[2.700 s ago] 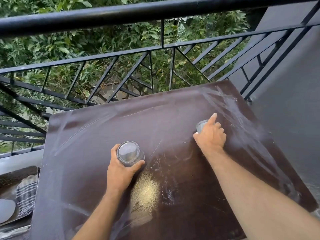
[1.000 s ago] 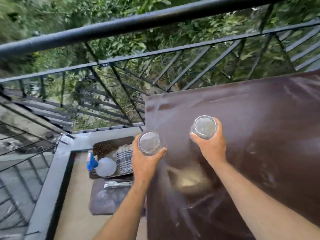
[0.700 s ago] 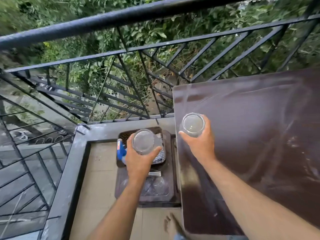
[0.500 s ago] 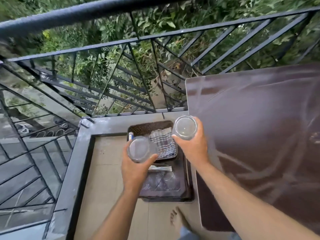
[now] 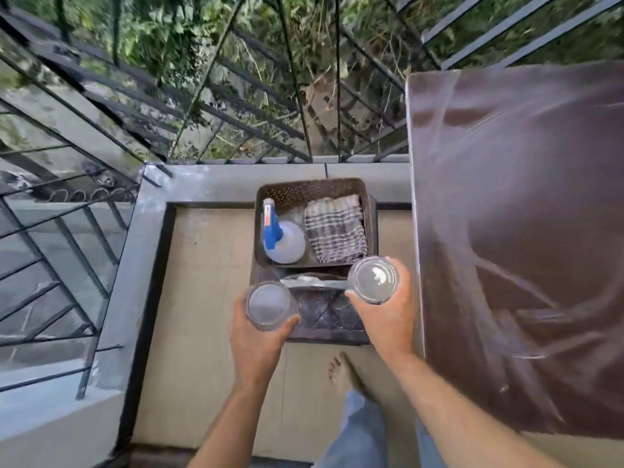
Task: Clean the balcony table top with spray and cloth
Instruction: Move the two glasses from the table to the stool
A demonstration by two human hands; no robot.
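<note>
Table top (image 5: 526,211), right of my fingers, is cleared: my left hand (image 5: 258,336) and right hand (image 5: 388,319) each wrap 1 of 2 glasses (image 5: 270,304) above the tray (image 5: 329,329).

Two clear glass jars (image 5: 271,305) (image 5: 373,280), one in each of two bare hands (image 5: 258,342) (image 5: 388,320), above one dark woven tray (image 5: 312,189). One blue-capped white spray bottle (image 5: 283,243) and one striped grey cloth (image 5: 334,229) inside that tray. One brown table top (image 5: 526,231) right of the tray. One bare foot (image 5: 341,373) below the tray.
</note>
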